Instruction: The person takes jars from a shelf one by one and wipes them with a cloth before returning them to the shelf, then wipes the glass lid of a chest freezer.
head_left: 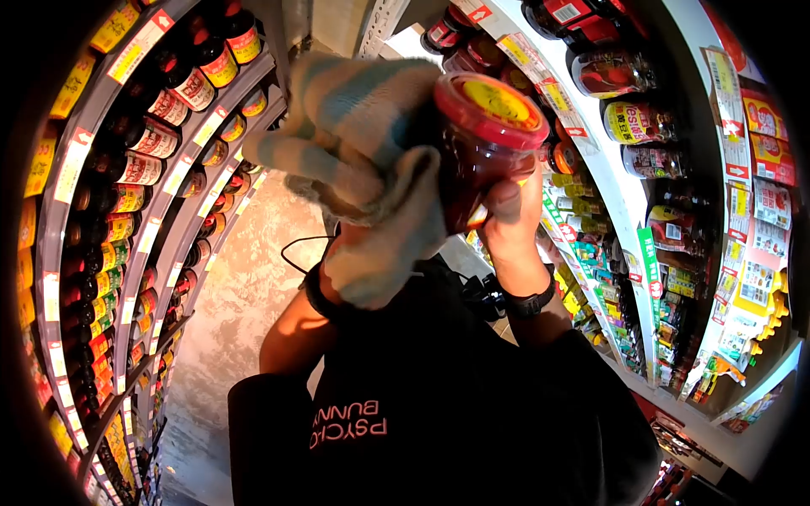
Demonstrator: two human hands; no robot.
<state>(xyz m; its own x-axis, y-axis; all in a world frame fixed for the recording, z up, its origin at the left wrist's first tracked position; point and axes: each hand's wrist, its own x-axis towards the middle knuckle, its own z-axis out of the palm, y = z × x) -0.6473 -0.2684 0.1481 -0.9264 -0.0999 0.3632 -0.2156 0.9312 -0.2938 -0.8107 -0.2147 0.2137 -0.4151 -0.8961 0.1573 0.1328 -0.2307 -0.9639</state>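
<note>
My right hand (511,221) is wrapped around a glass jar (462,164) with a red lid, a yellow lid label and dark red contents. The jar is tilted, its lid toward the camera. Bunched against the jar's left side is a fuzzy striped cloth (354,110) in beige and grey-blue. My left hand sits under this cloth, gripping it; its fingers are covered, and only the wrist with a black band (319,293) shows plainly. A watch (530,302) is on my right wrist.
Shelves (63,177) of bottles and jars with price strips curve along the left. On the right, white shelving (620,190) holds jars (612,72) and packets (769,148). A pale floor (240,253) lies between them.
</note>
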